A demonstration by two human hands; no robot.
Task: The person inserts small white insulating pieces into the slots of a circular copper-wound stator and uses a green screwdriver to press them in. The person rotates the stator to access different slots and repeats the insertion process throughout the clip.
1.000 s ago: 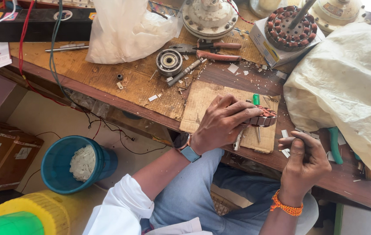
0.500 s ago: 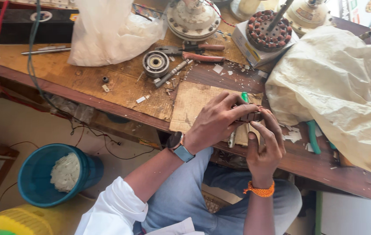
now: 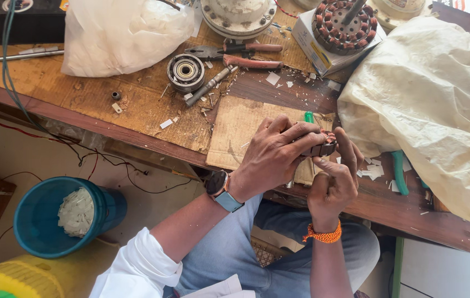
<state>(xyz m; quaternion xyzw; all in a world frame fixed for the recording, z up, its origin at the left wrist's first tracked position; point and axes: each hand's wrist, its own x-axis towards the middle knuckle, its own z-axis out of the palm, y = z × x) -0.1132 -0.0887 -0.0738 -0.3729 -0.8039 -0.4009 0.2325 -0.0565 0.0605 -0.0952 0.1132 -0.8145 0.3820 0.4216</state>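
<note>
My left hand [image 3: 274, 156] curls over a small dark wound motor part [image 3: 323, 148] and grips it at the front edge of the wooden workbench [image 3: 86, 105]. My right hand [image 3: 332, 182] presses against the same part from below, thumb and fingers pinched at it. Whether it holds a small tool or slip is hidden. A green tool tip [image 3: 309, 117] pokes out behind my left fingers. Both hands rest over a piece of cardboard [image 3: 237, 129]. A blue-strapped watch sits on my left wrist and an orange thread band on my right.
Red-handled pliers [image 3: 246, 55], a bearing [image 3: 185, 72], a white plastic bag [image 3: 119, 33], a copper-wound stator [image 3: 340, 25] on a box and a big cream bag [image 3: 428, 105] crowd the bench. A green-handled tool [image 3: 399, 172] lies near the right. Below left stands a blue bucket [image 3: 42, 221] of white scraps.
My right hand has come in from the right, where it held a small slip apart, and now meets my left hand at the part. The camera view has shifted to the right.
</note>
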